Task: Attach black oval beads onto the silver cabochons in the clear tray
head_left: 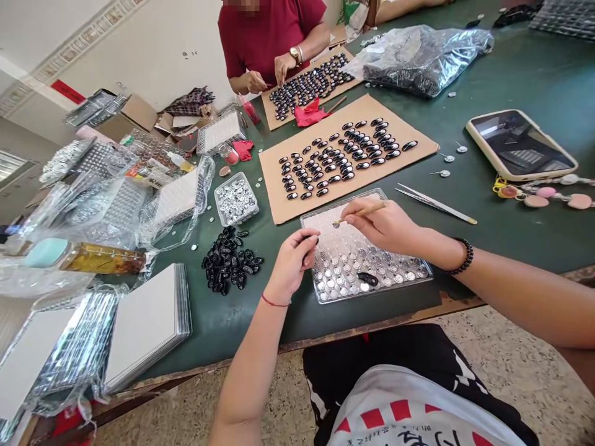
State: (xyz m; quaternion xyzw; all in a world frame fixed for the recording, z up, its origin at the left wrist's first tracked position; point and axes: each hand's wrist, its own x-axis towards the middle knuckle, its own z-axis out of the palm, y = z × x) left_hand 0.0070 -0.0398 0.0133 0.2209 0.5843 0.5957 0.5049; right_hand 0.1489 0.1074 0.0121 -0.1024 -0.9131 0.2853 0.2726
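1. Right hand (388, 228) is closed in a pinch on a thin wooden stick (362, 212); the stick is held near-level, its tip pointing left over the far left part of the clear blister tray (421, 273).
2. Left hand (292, 260) is curled, fingertips pinched together at the tray's left edge. A small dark piece may be held there; it cannot be told for sure.
3. The tray sits on the green table (511, 229), just in front of the person. Its near rows are filled with small round silver discs; the far rows look bare. 1 black oval piece (367, 279) lies in the tray's near part.
4. A loose pile of black oval pieces (230, 263) lies on the table, left of the left hand, close but apart from it.
5. A small clear box of silver discs (235, 199) stands beyond that pile.
6. A cardboard sheet (418, 139) lies just beyond the tray, covered with rows of black ovals.
7. Metal tweezers (434, 202) lie on the table right of the stick, untouched.
8. A phone (520, 144) with a bead strap lies far right.
9. A stack of flat trays (146, 322) lies near left.
10. Another person in a red shirt (269, 31) is seen at the far end, both hands at a 2nd cardboard sheet (279, 121) of ovals.
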